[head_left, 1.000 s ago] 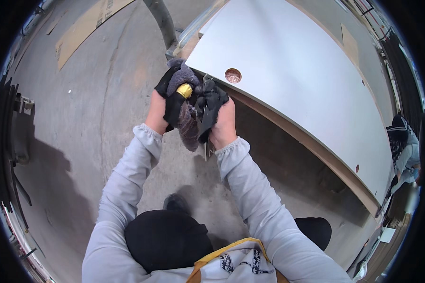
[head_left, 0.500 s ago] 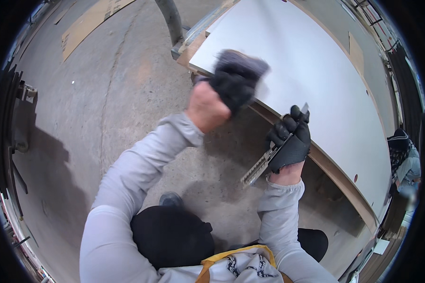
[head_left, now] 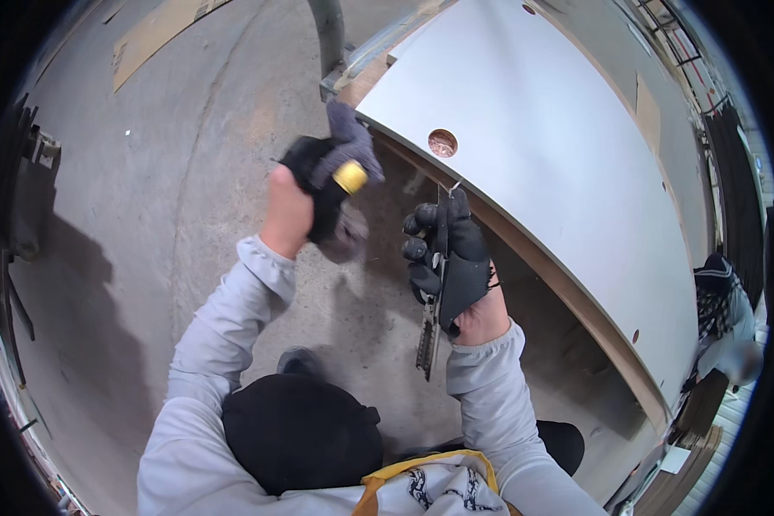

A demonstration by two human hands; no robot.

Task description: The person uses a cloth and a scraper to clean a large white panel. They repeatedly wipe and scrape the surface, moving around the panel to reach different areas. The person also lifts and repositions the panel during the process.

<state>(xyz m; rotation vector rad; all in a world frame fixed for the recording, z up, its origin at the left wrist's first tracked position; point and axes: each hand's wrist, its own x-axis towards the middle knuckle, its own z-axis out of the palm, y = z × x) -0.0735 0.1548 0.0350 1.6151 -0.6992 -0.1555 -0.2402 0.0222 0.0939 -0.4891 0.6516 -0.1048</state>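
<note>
In my gloved left hand [head_left: 311,185] is a bunched grey cloth [head_left: 359,142], along with a small object that shows a yellow end [head_left: 350,176]. Motion blurs this hand, just off the near left corner of a white panel [head_left: 525,163]. My right hand [head_left: 456,258], in a black glove, is closed round a utility knife [head_left: 428,340] with a ribbed metal body. The knife's tip points up at the panel's near edge; whether it touches, I cannot tell. Close to that tip, a round hole [head_left: 442,143] goes through the panel.
Beneath the panel lies a brown board [head_left: 576,322]. A grey metal post [head_left: 327,34] rises by its far left corner. Flat cardboard [head_left: 150,39] lies on the concrete floor at the far left. Another person [head_left: 724,301] bends down beyond the panel's right end.
My left hand has pulled the cloth off the panel, leftward and toward me, uncovering the hole. My right hand has moved left with the knife, which now stands more upright.
</note>
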